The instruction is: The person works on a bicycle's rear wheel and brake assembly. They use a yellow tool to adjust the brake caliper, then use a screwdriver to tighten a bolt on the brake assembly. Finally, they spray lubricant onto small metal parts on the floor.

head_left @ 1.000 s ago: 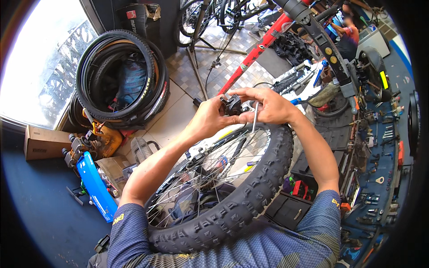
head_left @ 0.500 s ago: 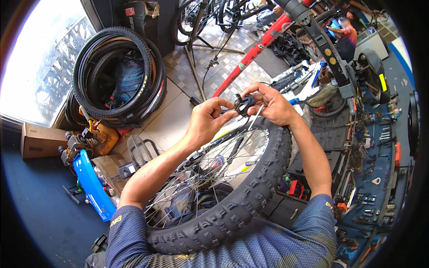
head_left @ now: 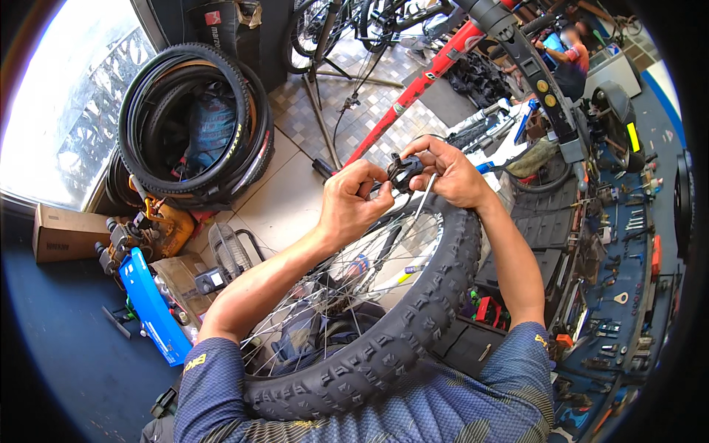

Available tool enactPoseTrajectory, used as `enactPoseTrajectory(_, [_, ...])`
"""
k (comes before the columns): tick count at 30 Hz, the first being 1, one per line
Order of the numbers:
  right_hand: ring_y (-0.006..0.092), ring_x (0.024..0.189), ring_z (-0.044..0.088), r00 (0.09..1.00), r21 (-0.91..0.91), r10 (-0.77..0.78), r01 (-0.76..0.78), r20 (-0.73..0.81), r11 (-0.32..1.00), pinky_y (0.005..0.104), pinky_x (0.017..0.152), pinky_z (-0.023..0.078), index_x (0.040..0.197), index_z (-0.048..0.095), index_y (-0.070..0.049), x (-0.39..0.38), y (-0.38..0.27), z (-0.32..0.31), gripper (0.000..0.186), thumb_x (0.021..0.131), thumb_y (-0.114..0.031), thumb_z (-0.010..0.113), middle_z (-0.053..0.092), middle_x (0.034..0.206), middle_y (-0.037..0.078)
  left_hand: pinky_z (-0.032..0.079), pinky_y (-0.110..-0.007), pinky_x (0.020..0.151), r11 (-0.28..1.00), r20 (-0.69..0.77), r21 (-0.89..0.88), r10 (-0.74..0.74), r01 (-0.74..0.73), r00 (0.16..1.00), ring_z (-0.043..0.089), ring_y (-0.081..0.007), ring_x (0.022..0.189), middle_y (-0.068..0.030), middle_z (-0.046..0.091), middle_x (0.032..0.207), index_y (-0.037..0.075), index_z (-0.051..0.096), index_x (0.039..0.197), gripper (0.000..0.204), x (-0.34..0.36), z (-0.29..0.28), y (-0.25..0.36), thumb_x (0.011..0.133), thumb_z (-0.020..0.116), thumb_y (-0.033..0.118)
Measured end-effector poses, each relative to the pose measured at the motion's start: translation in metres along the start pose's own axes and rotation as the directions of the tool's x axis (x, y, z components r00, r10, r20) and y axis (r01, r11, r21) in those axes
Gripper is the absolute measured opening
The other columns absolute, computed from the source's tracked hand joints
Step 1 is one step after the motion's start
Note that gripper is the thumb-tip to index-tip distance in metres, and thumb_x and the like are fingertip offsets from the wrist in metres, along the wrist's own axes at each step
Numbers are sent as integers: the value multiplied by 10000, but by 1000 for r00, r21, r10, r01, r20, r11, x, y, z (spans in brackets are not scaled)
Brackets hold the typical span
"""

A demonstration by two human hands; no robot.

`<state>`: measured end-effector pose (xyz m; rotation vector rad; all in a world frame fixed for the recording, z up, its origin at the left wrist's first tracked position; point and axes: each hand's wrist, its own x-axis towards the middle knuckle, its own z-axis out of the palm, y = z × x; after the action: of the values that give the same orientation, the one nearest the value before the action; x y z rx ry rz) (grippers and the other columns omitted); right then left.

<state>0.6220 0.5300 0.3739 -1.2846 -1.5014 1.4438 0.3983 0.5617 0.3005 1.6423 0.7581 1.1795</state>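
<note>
A small black bicycle component (head_left: 405, 171) is held in my right hand (head_left: 447, 173), between thumb and curled fingers, with a thin pale rod (head_left: 425, 199) slanting down from that hand. My left hand (head_left: 349, 199) is pinched at the component's left side; what sits between its fingertips is too small to make out. Beneath both hands lies a large spoked wheel with a black knobby tyre (head_left: 388, 354), its rim and spokes partly behind my left forearm.
Stacked tyres (head_left: 244, 148), a cardboard box (head_left: 70, 235) and a blue panel (head_left: 151, 310) sit left. A red frame tube (head_left: 413, 92) crosses ahead, with bicycles (head_left: 325, 37) beyond. A tool board (head_left: 635, 266) lines the right. A person (head_left: 572, 59) is at the upper right.
My left fingers have shifted from around the component to a pinch at its left, the hand lower and bent more. My right hand has risen slightly, tilting the component.
</note>
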Motion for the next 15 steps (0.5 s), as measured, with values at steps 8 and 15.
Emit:
enactPoseTrajectory(8, [69, 946, 636, 996, -123, -17, 5, -92, 992, 249, 813, 522, 1247, 658, -91, -2, 1, 1, 448, 864, -119, 888, 698, 1021, -1, 299, -258, 540, 999, 69, -15, -44, 45, 997, 349, -52, 591, 72, 397, 642, 32, 691, 969, 97, 0, 0, -9, 889, 742, 52])
enactPoseTrajectory(15, [32, 826, 556, 981, -339, -169, 130, -90, 932, 230, 698, 473, 1186, 698, -98, 1, -3, 5, 436, 814, -129, 923, 686, 994, -26, 323, -250, 526, 811, 401, -292, -376, 506, 835, 437, -25, 611, 56, 514, 697, 14, 706, 1041, 289, 15, -15, -5, 1022, 712, 302])
